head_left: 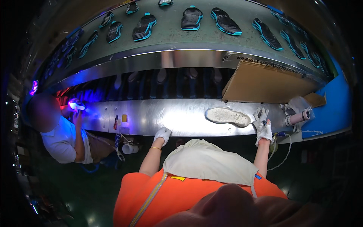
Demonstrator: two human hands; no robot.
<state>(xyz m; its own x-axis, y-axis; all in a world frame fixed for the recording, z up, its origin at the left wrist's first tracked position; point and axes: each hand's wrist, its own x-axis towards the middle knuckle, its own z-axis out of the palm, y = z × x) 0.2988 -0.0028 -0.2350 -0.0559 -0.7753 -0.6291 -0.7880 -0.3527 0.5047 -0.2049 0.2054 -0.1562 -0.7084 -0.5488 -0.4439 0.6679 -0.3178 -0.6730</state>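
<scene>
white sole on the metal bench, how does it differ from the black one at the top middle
The white sole is pale all over, while the black sole has turquoise edging. The white sole lies lengthwise across the picture; the black sole runs up and down it. The right hand is beside the white sole, whereas no hand is near the black sole. Both are elongated.

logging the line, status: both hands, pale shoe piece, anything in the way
Left hand at front edge of metal bench. Right hand open by right end of pale shoe piece, contact unclear. Piece lies on bench, uncovered; cardboard behind.
</scene>
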